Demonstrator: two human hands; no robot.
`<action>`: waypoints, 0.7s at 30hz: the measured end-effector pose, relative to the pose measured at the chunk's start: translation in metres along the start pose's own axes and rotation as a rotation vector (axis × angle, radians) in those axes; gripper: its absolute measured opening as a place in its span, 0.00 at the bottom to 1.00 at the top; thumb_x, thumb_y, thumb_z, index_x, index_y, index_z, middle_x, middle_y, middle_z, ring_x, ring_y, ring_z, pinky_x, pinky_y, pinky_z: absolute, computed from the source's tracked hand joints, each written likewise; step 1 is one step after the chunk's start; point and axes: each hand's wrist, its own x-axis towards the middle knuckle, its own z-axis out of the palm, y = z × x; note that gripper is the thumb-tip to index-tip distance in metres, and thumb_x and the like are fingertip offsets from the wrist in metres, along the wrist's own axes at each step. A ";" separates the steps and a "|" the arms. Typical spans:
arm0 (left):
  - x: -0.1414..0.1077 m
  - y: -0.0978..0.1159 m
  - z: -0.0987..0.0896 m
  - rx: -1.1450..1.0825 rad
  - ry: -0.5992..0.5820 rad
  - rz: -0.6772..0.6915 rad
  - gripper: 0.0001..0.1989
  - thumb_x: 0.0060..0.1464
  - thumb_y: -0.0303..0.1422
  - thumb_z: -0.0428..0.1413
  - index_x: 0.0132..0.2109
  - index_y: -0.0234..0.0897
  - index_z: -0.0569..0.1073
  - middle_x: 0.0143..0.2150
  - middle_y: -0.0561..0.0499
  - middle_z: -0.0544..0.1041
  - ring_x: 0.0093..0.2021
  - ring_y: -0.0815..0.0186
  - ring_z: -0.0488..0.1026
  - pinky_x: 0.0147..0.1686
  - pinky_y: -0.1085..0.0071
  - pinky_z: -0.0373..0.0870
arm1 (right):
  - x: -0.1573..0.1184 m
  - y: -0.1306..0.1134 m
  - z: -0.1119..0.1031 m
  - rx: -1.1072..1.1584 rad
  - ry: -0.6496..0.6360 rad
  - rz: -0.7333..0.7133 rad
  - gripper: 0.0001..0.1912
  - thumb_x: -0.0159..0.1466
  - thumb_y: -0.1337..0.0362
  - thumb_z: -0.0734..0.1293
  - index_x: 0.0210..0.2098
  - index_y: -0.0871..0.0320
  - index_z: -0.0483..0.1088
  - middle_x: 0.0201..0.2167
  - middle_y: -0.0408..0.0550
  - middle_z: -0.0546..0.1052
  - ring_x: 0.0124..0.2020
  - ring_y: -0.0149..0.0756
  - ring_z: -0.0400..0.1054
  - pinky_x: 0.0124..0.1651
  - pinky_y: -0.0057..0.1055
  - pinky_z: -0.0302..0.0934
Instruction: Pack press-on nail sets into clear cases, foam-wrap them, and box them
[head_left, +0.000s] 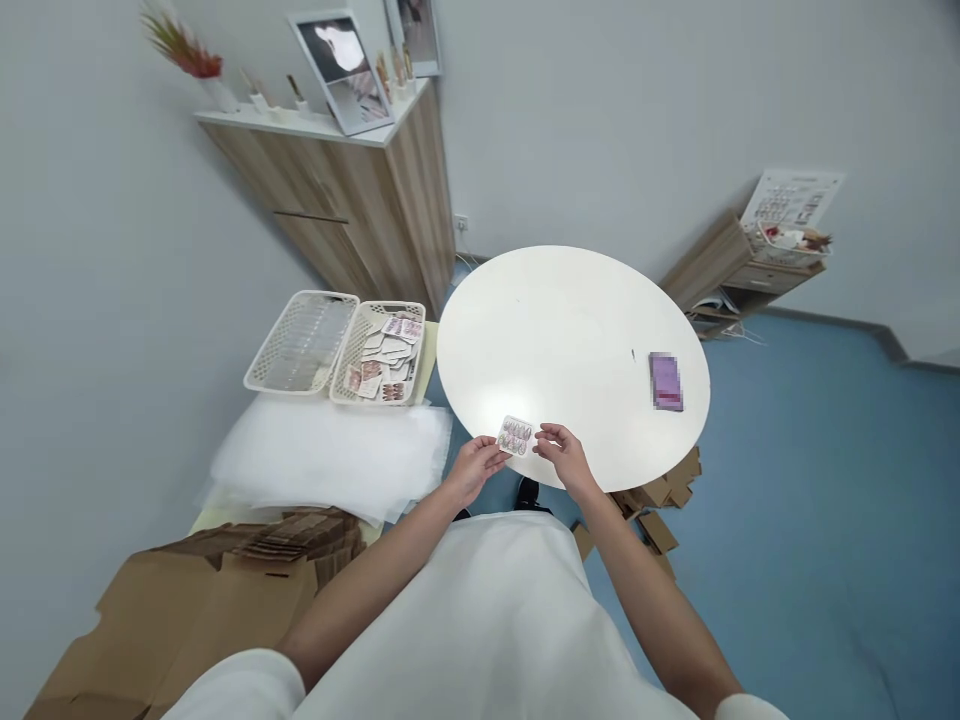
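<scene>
A pale grey wall [585,130] rises beyond the round white table [562,310], whose near left part catches a bright reflection. A wood-grain cabinet [360,190] stands beyond the table's left side, a smaller wooden unit [757,278] beyond its right, where blue floor [810,480] spreads.

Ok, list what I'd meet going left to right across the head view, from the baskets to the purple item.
Basket of clear plastic pieces → basket of cards → left hand → small patterned card → right hand → purple item.
</scene>
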 end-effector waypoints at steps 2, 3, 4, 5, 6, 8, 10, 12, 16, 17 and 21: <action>0.009 -0.003 0.018 0.003 -0.006 -0.027 0.09 0.44 0.32 0.58 0.32 0.36 0.65 0.35 0.47 0.75 0.38 0.66 0.74 0.43 0.67 0.66 | 0.007 -0.001 -0.016 0.065 -0.006 0.027 0.20 0.50 0.56 0.68 0.40 0.57 0.65 0.35 0.46 0.70 0.31 0.33 0.69 0.43 0.40 0.64; 0.014 -0.005 0.028 0.003 -0.009 -0.039 0.09 0.44 0.32 0.58 0.31 0.36 0.65 0.35 0.48 0.75 0.38 0.67 0.74 0.43 0.68 0.66 | 0.010 -0.002 -0.024 0.088 -0.009 0.033 0.20 0.49 0.56 0.68 0.39 0.57 0.66 0.34 0.45 0.71 0.30 0.32 0.69 0.43 0.40 0.64; 0.018 -0.007 0.037 0.004 -0.011 -0.049 0.09 0.45 0.32 0.58 0.31 0.36 0.65 0.35 0.48 0.75 0.38 0.67 0.74 0.43 0.68 0.65 | 0.014 -0.002 -0.032 0.104 -0.010 0.037 0.20 0.49 0.56 0.69 0.39 0.57 0.66 0.33 0.45 0.71 0.30 0.32 0.69 0.43 0.39 0.64; 0.022 -0.008 0.045 0.009 -0.012 -0.058 0.09 0.45 0.32 0.58 0.31 0.36 0.65 0.35 0.48 0.75 0.37 0.68 0.74 0.44 0.68 0.65 | 0.018 -0.003 -0.039 0.114 -0.010 0.042 0.20 0.48 0.56 0.69 0.39 0.57 0.66 0.32 0.44 0.71 0.29 0.32 0.69 0.43 0.39 0.64; 0.026 -0.010 0.053 0.019 -0.009 -0.064 0.09 0.45 0.32 0.58 0.31 0.36 0.65 0.35 0.48 0.75 0.38 0.68 0.74 0.44 0.69 0.65 | 0.021 -0.004 -0.046 0.120 -0.009 0.046 0.20 0.48 0.56 0.69 0.38 0.57 0.66 0.30 0.43 0.71 0.29 0.31 0.69 0.42 0.39 0.65; 0.035 -0.014 0.066 0.059 0.002 -0.068 0.09 0.44 0.33 0.58 0.31 0.36 0.66 0.36 0.48 0.75 0.39 0.68 0.73 0.43 0.69 0.65 | 0.029 -0.006 -0.060 0.122 -0.008 0.056 0.19 0.48 0.56 0.68 0.37 0.57 0.67 0.28 0.42 0.70 0.28 0.30 0.68 0.41 0.38 0.65; 0.043 -0.018 0.074 0.123 0.026 -0.051 0.09 0.43 0.34 0.59 0.32 0.36 0.68 0.36 0.48 0.75 0.39 0.67 0.73 0.42 0.68 0.65 | 0.036 -0.006 -0.072 0.119 -0.007 0.066 0.18 0.49 0.56 0.68 0.37 0.57 0.67 0.26 0.41 0.70 0.28 0.30 0.68 0.41 0.37 0.65; 0.052 -0.023 0.078 0.212 0.064 -0.011 0.11 0.44 0.35 0.58 0.36 0.36 0.69 0.36 0.47 0.74 0.39 0.66 0.73 0.41 0.68 0.66 | 0.043 -0.003 -0.081 0.102 -0.008 0.085 0.17 0.49 0.57 0.68 0.37 0.58 0.67 0.26 0.41 0.70 0.28 0.30 0.68 0.40 0.36 0.65; 0.069 -0.037 0.079 0.404 0.139 0.061 0.15 0.44 0.34 0.57 0.42 0.36 0.71 0.37 0.46 0.73 0.38 0.65 0.72 0.39 0.67 0.66 | 0.059 0.012 -0.090 -0.026 0.005 0.127 0.17 0.51 0.59 0.66 0.40 0.57 0.66 0.27 0.41 0.70 0.27 0.31 0.69 0.38 0.36 0.65; 0.072 -0.041 0.079 0.432 0.151 0.075 0.16 0.44 0.33 0.58 0.42 0.36 0.71 0.38 0.46 0.73 0.37 0.65 0.72 0.39 0.67 0.66 | 0.062 0.017 -0.091 -0.068 0.005 0.133 0.18 0.51 0.60 0.65 0.41 0.57 0.65 0.27 0.40 0.69 0.26 0.31 0.69 0.38 0.36 0.65; 0.084 -0.051 0.078 0.416 0.197 0.134 0.17 0.41 0.29 0.59 0.43 0.36 0.70 0.39 0.47 0.73 0.36 0.68 0.71 0.40 0.68 0.66 | 0.072 0.034 -0.094 -0.175 -0.053 0.154 0.17 0.53 0.61 0.62 0.43 0.55 0.64 0.26 0.39 0.70 0.26 0.31 0.70 0.37 0.34 0.64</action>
